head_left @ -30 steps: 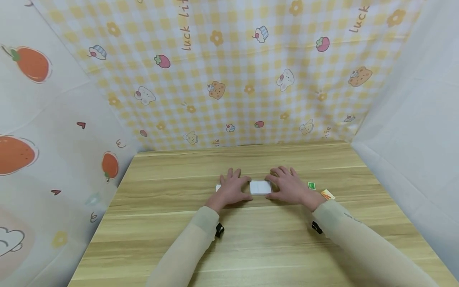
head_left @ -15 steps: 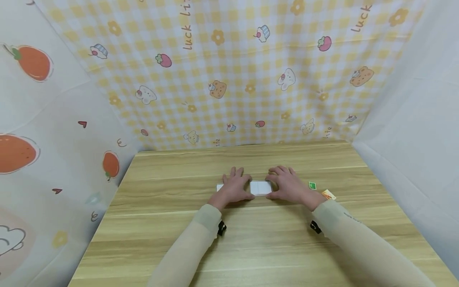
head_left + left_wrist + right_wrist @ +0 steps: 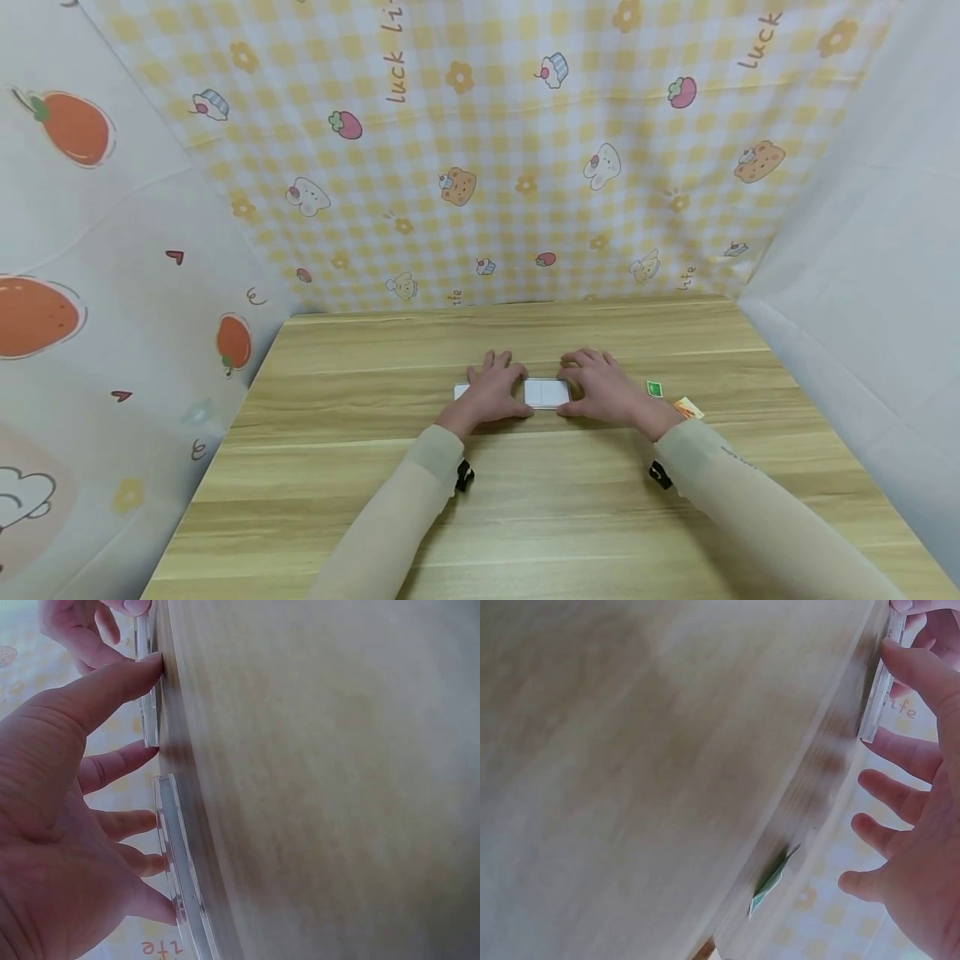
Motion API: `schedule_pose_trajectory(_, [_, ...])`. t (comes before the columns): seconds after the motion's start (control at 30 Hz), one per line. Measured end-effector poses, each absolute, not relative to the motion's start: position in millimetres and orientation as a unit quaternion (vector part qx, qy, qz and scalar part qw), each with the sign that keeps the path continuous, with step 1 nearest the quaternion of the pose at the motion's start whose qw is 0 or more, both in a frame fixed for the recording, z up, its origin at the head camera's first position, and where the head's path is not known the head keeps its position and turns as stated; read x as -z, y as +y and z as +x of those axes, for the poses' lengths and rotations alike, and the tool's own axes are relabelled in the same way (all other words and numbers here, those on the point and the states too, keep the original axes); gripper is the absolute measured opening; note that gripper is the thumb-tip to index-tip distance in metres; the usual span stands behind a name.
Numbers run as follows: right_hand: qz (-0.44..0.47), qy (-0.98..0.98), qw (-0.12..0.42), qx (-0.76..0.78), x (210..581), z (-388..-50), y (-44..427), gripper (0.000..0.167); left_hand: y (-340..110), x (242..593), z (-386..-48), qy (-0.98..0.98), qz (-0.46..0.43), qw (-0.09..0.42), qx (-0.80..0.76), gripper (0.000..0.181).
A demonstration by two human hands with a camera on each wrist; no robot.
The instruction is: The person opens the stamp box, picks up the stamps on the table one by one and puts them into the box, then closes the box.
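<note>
A flat, clear-edged rectangular case (image 3: 547,392) with a white face lies on the wooden table between my hands. My left hand (image 3: 491,393) holds its left end, thumb at the near edge and index finger at the far corner. At the right end, my right hand (image 3: 602,392) pinches it in the same way, with the other fingers spread out. A second clear-edged case (image 3: 180,855) lies beneath my left hand's other fingers, which touch its far edge in the left wrist view. Most of that case is hidden in the head view.
Right of my right hand lie a small green card-like piece (image 3: 655,389) and an orange-and-yellow one (image 3: 688,408), partly behind the wrist. A checked cloth (image 3: 495,167) hangs along the table's back edge, with pale cloths at both sides.
My left hand has shifted slightly right, its thumb now against the case's near edge. The right hand and the case stay nearly still. The head view has drifted a little.
</note>
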State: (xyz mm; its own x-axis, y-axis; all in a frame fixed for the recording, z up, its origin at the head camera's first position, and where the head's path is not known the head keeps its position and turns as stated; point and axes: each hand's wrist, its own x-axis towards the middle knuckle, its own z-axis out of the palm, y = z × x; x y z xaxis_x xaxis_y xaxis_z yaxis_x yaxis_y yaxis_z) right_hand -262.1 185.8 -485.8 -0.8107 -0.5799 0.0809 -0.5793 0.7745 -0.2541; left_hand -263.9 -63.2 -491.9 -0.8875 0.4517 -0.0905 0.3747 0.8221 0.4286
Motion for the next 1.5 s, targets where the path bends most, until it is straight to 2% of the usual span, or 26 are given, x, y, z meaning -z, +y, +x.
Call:
schedule_pose_trajectory(0.7, [-0.321, 0.933, 0.022, 0.162, 481.8, -264.5, 185.4, 0.057, -60.9, 489.7, -267.8, 0.942, 0.222, 0.095, -0.232, 0.046])
schedule_pose_trajectory(1.27, [-0.32, 0.928, 0.018, 0.19, 479.9, -263.2, 186.2, 0.054, -64.0, 489.9, -267.9, 0.948, 0.222, 0.081, -0.214, 0.052])
schedule_pose_trajectory(1.5, [-0.315, 0.93, -0.003, 0.191, 481.0, -262.7, 188.8, 0.053, -65.5, 492.7, -267.8, 0.947, 0.226, 0.075, -0.216, 0.049])
